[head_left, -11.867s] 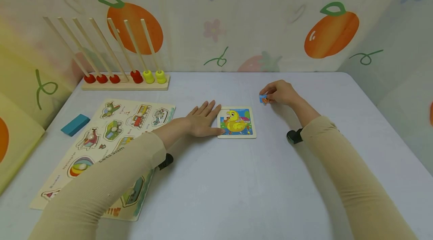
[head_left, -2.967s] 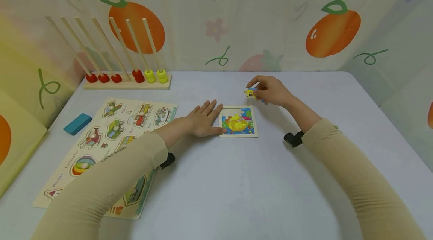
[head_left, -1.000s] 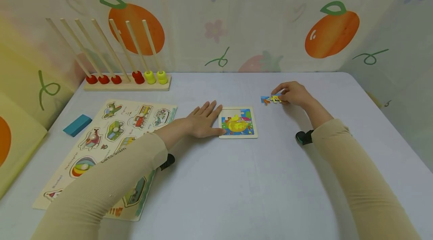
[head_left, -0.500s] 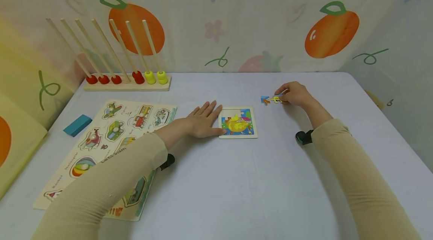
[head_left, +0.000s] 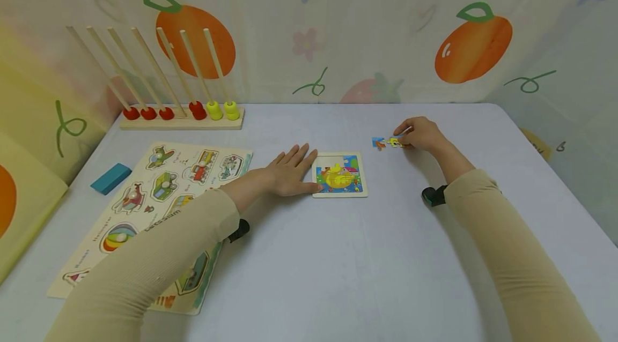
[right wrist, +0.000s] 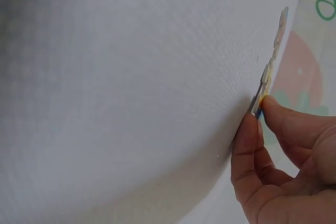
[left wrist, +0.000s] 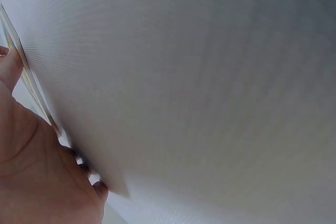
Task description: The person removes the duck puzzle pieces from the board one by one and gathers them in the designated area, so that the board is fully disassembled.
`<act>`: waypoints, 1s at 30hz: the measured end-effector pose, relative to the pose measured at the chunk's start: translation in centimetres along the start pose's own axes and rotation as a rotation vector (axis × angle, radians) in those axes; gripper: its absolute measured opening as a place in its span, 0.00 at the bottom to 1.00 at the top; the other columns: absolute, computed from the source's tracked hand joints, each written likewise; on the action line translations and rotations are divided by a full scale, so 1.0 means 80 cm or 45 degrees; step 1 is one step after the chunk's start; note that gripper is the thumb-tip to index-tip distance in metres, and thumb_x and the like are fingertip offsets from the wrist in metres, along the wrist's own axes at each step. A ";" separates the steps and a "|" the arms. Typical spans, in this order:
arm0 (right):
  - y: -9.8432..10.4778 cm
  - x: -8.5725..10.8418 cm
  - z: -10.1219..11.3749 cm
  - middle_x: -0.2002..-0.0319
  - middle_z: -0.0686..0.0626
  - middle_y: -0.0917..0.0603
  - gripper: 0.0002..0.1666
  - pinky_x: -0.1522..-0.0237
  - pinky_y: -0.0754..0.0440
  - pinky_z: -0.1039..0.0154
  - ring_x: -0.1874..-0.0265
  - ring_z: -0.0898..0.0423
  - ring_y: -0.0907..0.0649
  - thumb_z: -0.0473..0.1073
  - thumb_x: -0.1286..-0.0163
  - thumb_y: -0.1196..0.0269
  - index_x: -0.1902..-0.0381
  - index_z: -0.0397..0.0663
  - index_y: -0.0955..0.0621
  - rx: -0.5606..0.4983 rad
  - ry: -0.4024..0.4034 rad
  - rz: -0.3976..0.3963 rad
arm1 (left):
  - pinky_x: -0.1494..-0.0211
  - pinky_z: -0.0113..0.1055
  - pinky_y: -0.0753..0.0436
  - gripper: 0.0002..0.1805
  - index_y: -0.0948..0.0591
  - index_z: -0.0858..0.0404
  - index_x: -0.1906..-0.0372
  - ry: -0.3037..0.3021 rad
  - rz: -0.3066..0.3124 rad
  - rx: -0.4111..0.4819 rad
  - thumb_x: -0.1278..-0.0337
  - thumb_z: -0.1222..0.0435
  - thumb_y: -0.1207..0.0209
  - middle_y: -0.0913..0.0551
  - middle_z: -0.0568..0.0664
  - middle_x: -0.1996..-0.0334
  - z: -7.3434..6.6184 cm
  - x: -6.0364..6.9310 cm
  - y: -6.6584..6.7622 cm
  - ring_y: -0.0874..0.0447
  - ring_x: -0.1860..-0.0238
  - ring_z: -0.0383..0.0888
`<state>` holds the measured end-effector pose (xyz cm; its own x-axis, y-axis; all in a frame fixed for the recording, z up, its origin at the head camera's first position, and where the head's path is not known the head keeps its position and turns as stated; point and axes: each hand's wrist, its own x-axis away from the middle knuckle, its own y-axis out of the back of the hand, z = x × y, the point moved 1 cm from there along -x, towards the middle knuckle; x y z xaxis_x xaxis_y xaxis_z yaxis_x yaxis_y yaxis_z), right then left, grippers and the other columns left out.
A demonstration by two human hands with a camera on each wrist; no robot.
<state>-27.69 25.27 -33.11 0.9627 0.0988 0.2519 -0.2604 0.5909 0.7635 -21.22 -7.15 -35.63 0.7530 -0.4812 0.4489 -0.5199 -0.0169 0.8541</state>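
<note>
A small framed duck jigsaw puzzle (head_left: pixel 340 175) lies on the table, its upper left part showing bare board. My left hand (head_left: pixel 289 171) rests with fingers spread at the frame's left edge, the thumb on its lower left corner. To the right of the frame, my right hand (head_left: pixel 421 133) pinches a yellow and blue puzzle piece (head_left: pixel 394 141) at the table surface. In the right wrist view the thumb and forefinger hold this piece (right wrist: pixel 258 106) by its end. Just left of it lies a blue and orange puzzle piece (head_left: pixel 379 142).
A peg board (head_left: pixel 181 124) with tall rods and red and yellow beads stands at the back left. In front of it lies a large picture puzzle board (head_left: pixel 140 218), partly under the left forearm. A teal block (head_left: pixel 110 178) sits at the far left.
The yellow piece, in the air above the frame three seconds ago, is now down beside the blue and orange piece. The duck's head has left the frame. My left hand has stayed put.
</note>
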 end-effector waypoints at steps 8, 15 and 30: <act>0.000 0.000 0.002 0.58 0.39 0.18 0.17 0.69 0.26 0.69 0.73 0.58 0.22 0.35 0.32 0.42 0.47 0.35 0.20 0.066 0.019 -0.053 | 0.17 0.54 0.67 0.51 0.67 0.52 0.20 -0.005 -0.007 0.001 0.34 0.34 0.56 0.75 0.49 0.19 0.004 -0.005 -0.003 0.79 0.18 0.51; 0.004 0.000 0.002 0.56 0.39 0.21 0.17 0.68 0.26 0.70 0.71 0.57 0.20 0.39 0.31 0.40 0.47 0.38 0.19 0.055 0.062 -0.207 | 0.17 0.54 0.68 0.51 0.68 0.52 0.20 -0.001 0.004 0.012 0.34 0.34 0.56 0.76 0.49 0.20 0.000 0.000 0.000 0.80 0.18 0.51; 0.005 0.011 0.015 0.50 0.38 0.23 0.20 0.66 0.23 0.78 0.59 0.49 0.19 0.42 0.30 0.39 0.44 0.38 0.20 -0.074 0.086 -0.201 | 0.17 0.54 0.68 0.52 0.68 0.51 0.20 -0.008 -0.005 -0.005 0.35 0.33 0.56 0.75 0.49 0.19 0.004 -0.005 -0.004 0.79 0.18 0.51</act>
<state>-27.03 24.63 -31.91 0.9945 0.0539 0.0894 -0.1029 0.6484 0.7543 -21.50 -7.20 -36.17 0.7523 -0.4865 0.4442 -0.5155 -0.0149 0.8568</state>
